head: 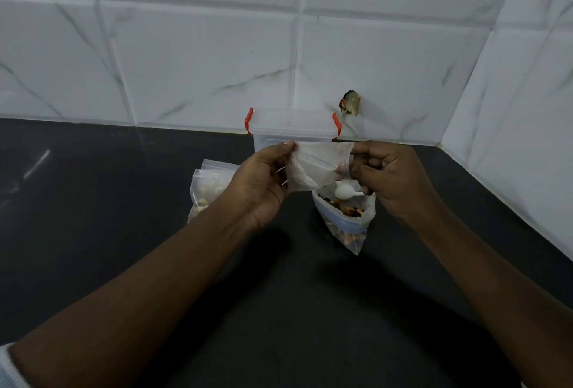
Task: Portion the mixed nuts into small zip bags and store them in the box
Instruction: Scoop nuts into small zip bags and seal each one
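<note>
An empty small clear zip bag [313, 167] is held up over the counter between both hands. My left hand [262, 184] pinches its left top corner and my right hand [389, 181] pinches its right edge. Below it stands an open large bag of mixed nuts [347, 217] with a white plastic spoon [345, 192] lying in its mouth. A clear plastic box [293, 128] with a lid and red clips stands behind the hands against the wall. Filled zip bags [207, 192] with nuts lie to the left, partly hidden by my left hand.
The dark counter [93, 217] runs left and toward me. White marble-look tiled walls [201, 61] close it off at the back and on the right. A small dark broken spot [350, 103] shows on the back wall near the box.
</note>
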